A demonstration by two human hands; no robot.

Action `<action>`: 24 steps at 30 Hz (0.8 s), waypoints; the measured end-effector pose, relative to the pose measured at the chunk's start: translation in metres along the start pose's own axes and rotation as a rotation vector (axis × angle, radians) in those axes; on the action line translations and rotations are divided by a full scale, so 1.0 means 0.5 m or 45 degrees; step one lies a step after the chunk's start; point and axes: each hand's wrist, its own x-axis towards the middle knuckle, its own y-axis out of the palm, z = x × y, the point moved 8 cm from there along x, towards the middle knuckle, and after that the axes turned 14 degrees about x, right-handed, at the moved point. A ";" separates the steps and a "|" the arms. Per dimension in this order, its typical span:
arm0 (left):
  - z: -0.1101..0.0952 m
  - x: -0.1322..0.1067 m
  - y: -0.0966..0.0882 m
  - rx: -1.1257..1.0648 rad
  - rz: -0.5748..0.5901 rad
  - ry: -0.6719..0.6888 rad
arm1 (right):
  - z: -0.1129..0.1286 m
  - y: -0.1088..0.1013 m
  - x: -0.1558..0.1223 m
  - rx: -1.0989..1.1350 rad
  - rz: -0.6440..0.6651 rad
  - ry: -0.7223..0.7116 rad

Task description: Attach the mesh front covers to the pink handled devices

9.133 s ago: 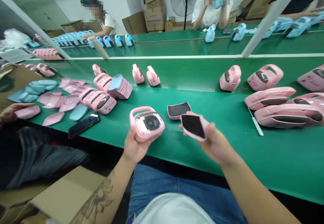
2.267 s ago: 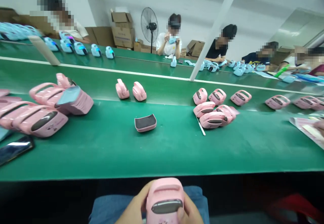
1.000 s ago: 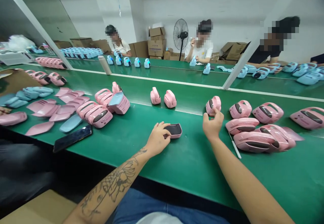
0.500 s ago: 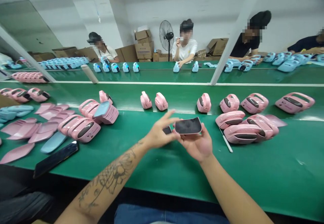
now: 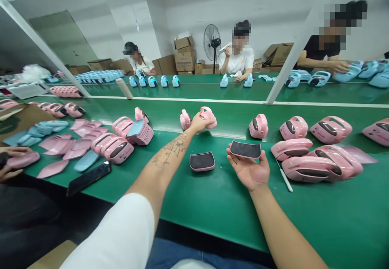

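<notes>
My left hand (image 5: 199,123) reaches across the bench and closes on a pink plastic device with a loop handle (image 5: 210,119). A similar pink device (image 5: 185,120) stands just left of it. Palm up, my right hand (image 5: 251,173) holds a curved pink cover with a dark grey inner face (image 5: 245,149), thumb and fingers at its edges. A second such cover (image 5: 202,161) lies on the green bench (image 5: 182,192) between my forearms, dark side up. How the left fingertips sit on the device is partly hidden.
Several pink devices (image 5: 322,163) and a white pen-like stick (image 5: 286,180) lie at right. At left are stacked covers (image 5: 141,132), loose pink panels (image 5: 80,147), a black phone (image 5: 88,178) and another person's hand (image 5: 13,151). Co-workers sit opposite, beyond white posts (image 5: 291,54).
My left hand has left the covers and reached forward to a pink device. One cover now lies exposed on the bench; my right hand still holds the other. The view has shifted left.
</notes>
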 end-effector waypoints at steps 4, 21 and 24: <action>-0.036 -0.123 -0.073 -0.334 0.087 0.049 | 0.001 0.035 -0.018 -0.036 0.069 0.031; 0.112 -0.731 -0.055 -1.141 0.240 -0.057 | -0.256 0.125 -0.295 -1.624 0.112 0.165; 0.103 -0.739 -0.047 -1.187 0.268 -0.048 | -0.260 0.127 -0.303 -1.693 0.118 0.150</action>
